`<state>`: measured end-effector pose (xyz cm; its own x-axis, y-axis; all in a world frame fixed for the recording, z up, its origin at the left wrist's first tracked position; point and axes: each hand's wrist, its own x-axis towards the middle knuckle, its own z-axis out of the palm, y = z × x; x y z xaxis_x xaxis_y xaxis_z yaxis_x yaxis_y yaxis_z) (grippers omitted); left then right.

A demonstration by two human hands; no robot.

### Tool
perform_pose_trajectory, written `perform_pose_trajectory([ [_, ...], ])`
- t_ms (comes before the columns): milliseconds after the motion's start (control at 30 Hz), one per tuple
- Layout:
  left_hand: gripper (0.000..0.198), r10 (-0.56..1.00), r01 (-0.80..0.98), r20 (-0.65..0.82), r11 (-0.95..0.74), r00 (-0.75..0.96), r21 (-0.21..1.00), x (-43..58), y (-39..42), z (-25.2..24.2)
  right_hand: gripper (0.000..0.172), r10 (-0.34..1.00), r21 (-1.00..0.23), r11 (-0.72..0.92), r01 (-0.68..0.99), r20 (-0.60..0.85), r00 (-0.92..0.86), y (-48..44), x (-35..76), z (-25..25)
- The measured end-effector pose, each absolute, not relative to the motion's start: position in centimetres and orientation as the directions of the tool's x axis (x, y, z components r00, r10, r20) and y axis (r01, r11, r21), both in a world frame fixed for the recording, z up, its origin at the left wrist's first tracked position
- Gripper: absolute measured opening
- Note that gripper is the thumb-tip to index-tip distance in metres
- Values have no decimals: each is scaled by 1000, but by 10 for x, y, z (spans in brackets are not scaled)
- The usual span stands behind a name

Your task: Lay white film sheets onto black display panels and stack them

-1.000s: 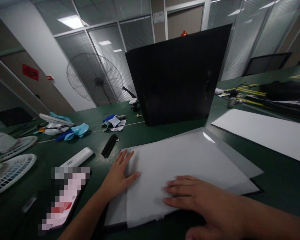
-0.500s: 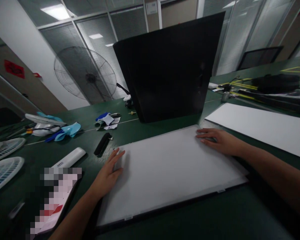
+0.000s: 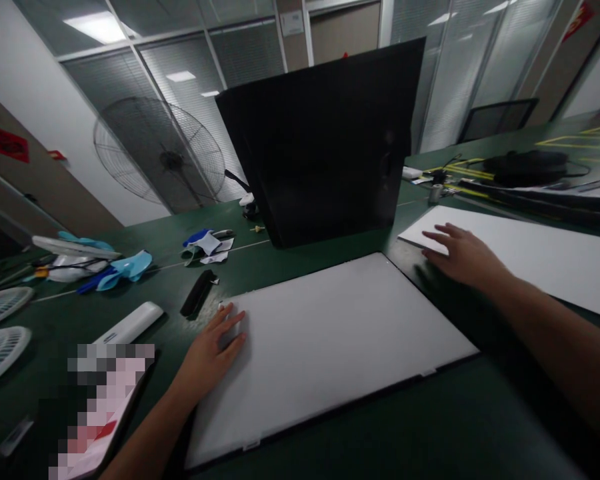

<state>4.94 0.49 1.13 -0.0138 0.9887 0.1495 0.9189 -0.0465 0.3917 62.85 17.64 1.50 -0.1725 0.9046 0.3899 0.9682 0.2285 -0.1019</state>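
Observation:
A flat white panel [image 3: 325,340] with a dark edge lies on the green table before me. My left hand [image 3: 215,343] rests on its left edge, fingers spread. Past the panel's far right corner, my right hand [image 3: 463,257] hovers with fingers apart and holds nothing. It is nearest to a second white board [image 3: 550,257], which lies to the right and is partly hidden by that hand and arm. Behind the panel stands a large black panel [image 3: 325,147], tilted upright.
A black stapler-like object [image 3: 199,295] and a white oblong device [image 3: 130,325] lie left of the panel. Farther left are blue straps [image 3: 125,270] and white fan grilles [image 3: 3,353]. A black bag [image 3: 527,165] lies at the far right; a large fan [image 3: 170,160] stands behind.
My right hand has left the panel's right edge and moved right, toward the second board. The loose-looking top sheet now lies flush with the panel. My left hand stays at the left edge.

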Motion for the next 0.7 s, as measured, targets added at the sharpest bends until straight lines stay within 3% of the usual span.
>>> perform_pose_trajectory([
  [100,55,982,920,190,-62,-13,387,46,6,8,76,956,-140,-39,989,284,78,180,645,9],
  [200,54,975,915,219,-67,-23,397,44,7,5,81,967,-181,-151,972,177,183,177,647,4],
  [433,52,978,915,207,-46,-41,400,47,6,6,64,979,-132,-101,986,161,121,158,634,21],
  [600,52,983,911,183,-47,-31,410,46,6,6,65,978,-65,-103,993,178,113,149,615,44],
  [700,52,984,908,179,-57,-20,415,46,6,6,55,983,25,85,996,163,-88,135,583,60],
])
